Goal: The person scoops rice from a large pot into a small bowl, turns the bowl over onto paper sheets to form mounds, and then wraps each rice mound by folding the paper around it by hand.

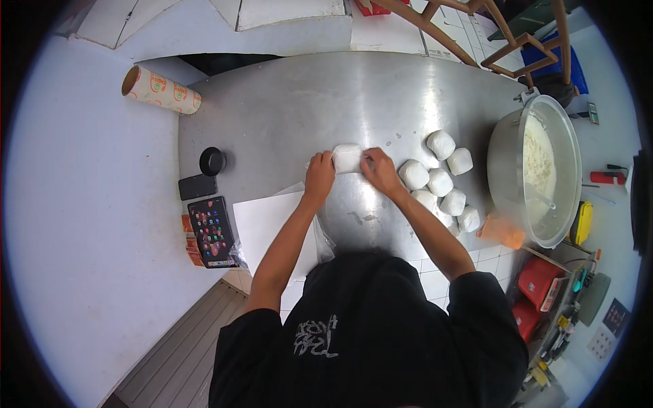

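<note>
A squarish white wrapped packet (pixel 347 158) lies on the metal table (pixel 292 109) in front of me. My left hand (pixel 320 171) grips its left side with curled fingers. On the opposite side, my right hand (pixel 379 168) presses its fingers against the packet's edge. Several similar rounded white packets (pixel 413 175) are grouped just right of my right hand. Below my left hand, white paper sheets (pixel 265 228) lie at the table's front edge, with clear plastic along their sides. What is inside the packet is hidden by the wrapping.
A large metal pot (pixel 505 156) of white food like rice (pixel 539 160) stands at right, beside an orange cloth (pixel 502 232). At left are a patterned roll (pixel 163 90), a black bowl (pixel 212 161), a phone (pixel 197 187) and a tablet (pixel 211 231).
</note>
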Demonstrator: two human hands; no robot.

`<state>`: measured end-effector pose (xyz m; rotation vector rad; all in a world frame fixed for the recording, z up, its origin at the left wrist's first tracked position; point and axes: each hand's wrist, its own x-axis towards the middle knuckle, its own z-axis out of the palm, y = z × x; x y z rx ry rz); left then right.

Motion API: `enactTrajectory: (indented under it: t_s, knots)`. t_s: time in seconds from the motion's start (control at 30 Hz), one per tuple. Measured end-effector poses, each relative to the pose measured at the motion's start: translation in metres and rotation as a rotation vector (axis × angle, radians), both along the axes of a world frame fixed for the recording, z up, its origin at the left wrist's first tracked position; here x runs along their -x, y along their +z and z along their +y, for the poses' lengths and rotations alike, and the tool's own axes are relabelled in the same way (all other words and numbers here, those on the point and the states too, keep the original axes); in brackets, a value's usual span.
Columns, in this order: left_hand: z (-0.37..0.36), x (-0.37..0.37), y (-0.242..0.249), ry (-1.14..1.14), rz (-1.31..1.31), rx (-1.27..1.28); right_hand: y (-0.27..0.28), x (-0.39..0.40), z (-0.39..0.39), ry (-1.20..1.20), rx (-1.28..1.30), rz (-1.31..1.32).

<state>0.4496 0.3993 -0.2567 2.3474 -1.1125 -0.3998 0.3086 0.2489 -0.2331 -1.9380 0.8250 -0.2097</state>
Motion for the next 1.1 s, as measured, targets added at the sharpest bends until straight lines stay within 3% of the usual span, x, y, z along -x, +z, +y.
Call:
enactTrajectory:
  t_s: [0.03,0.07,0.1,0.17,0.23,0.3,0.33,0.4,0.43,0.5,0.53,0.57,0.6,0.63,0.7,0.77,0.83,0.87,0.9,0.93,0.97,1.0,1.03,1.07,1.1]
  knots:
    - [0.011,0.008,0.005,0.005,0.004,-0.003,0.001,0.012,0.012,0.066,0.201,-0.122]
    - [0.023,0.017,0.010,-0.022,-0.005,0.192,0.001,0.020,0.018,0.129,0.401,-0.243]
    - [0.031,0.023,0.011,-0.052,-0.012,0.387,0.000,0.025,0.016,0.129,0.397,-0.236]
    - [0.038,0.022,0.009,-0.101,-0.047,0.371,-0.004,0.031,0.010,0.252,0.612,-0.133]
    - [0.042,0.013,0.004,-0.149,-0.094,0.361,-0.007,0.025,0.004,0.206,0.605,-0.107]
    - [0.033,-0.009,0.002,-0.129,0.182,0.222,-0.009,0.012,-0.008,0.311,0.577,0.079]
    - [0.023,-0.017,0.007,-0.130,0.176,0.226,-0.006,0.006,-0.016,0.338,0.522,0.139]
    - [0.005,-0.032,0.018,0.049,0.425,-0.189,0.006,-0.010,-0.029,0.401,0.495,0.277]
    - [-0.007,-0.039,0.027,0.046,0.425,-0.189,0.015,-0.018,-0.034,0.460,0.461,0.419]
    - [-0.031,-0.044,0.041,0.035,0.386,-0.609,0.023,-0.040,-0.034,0.501,0.466,0.520]
    - [-0.034,-0.040,0.028,0.029,0.386,-0.606,0.022,-0.050,-0.030,0.499,0.600,0.572]
    - [-0.038,-0.033,0.015,0.060,0.203,-0.559,0.021,-0.058,-0.027,0.498,0.735,0.623]
    - [-0.042,-0.030,0.012,0.093,0.019,-0.508,0.021,-0.063,-0.026,0.501,0.811,0.565]
    - [-0.040,-0.027,0.009,0.092,0.020,-0.508,0.022,-0.062,-0.023,0.501,0.811,0.566]
    - [-0.032,-0.020,0.008,-0.085,-0.068,-0.253,0.017,-0.062,-0.016,0.561,0.606,0.549]
    - [-0.020,-0.014,0.026,-0.106,0.008,-0.203,0.009,-0.044,-0.021,0.543,0.629,0.441]
    - [-0.011,-0.018,0.027,-0.123,0.083,-0.152,0.028,-0.033,-0.028,0.651,0.109,0.464]
    - [-0.005,-0.024,0.022,-0.189,0.390,-0.055,0.038,-0.020,-0.028,0.606,-0.053,0.435]
    - [-0.003,-0.025,0.018,-0.256,0.698,0.045,0.036,-0.004,-0.025,0.602,-0.056,0.439]
    - [0.000,-0.019,0.022,-0.260,0.705,0.043,0.033,0.015,-0.019,0.492,-0.221,0.319]
    - [0.005,-0.013,0.026,-0.266,0.923,0.098,0.030,0.031,-0.013,0.377,-0.379,0.194]
    - [0.011,-0.006,0.032,-0.268,1.140,0.151,0.033,0.045,-0.005,0.373,-0.382,0.198]
    - [0.016,0.002,0.035,-0.267,1.145,0.148,0.038,0.058,0.005,0.276,-0.585,0.079]
    - [0.022,0.013,0.038,-0.123,1.404,0.208,0.042,0.068,0.015,0.174,-0.786,-0.042]
    - [0.025,0.023,0.040,0.031,1.653,0.270,0.050,0.073,0.022,0.172,-0.791,-0.041]
